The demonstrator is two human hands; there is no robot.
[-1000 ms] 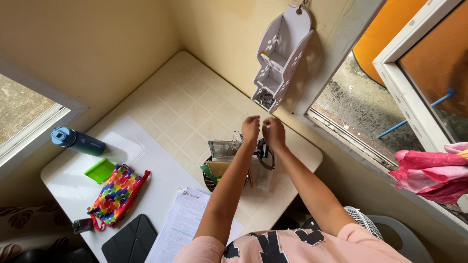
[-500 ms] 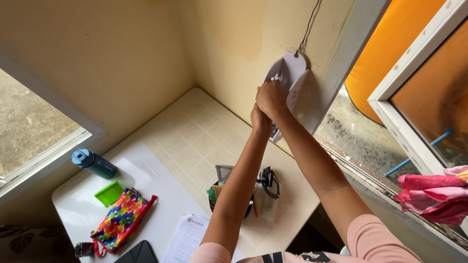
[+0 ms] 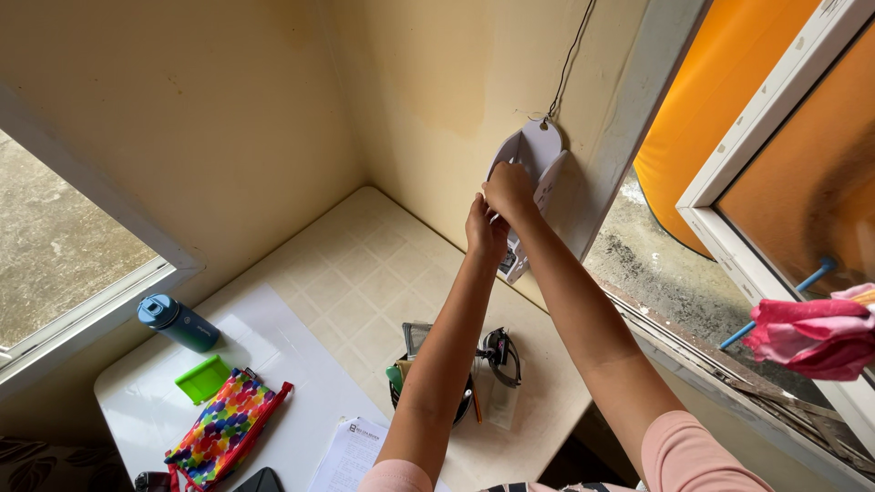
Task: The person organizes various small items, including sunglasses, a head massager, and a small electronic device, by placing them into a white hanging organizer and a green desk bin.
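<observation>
Both arms reach up to a white wall organizer (image 3: 538,155) hanging by a cord above the counter (image 3: 365,273). The right hand (image 3: 509,193) grasps its front; the left hand (image 3: 485,230), just below, touches it, grip unclear.

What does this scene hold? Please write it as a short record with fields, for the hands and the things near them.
left hand: raised to the white hanging wall organiser, touching its lower part
right hand: on the front of the organiser, above the left hand
organiser: hangs on the wall from a dark cord
table: holds a blue bottle, a green tray, a multicoloured pouch, printed papers, a dark pot of stationery
grip: cannot tell whether either hand is closed on anything
</observation>
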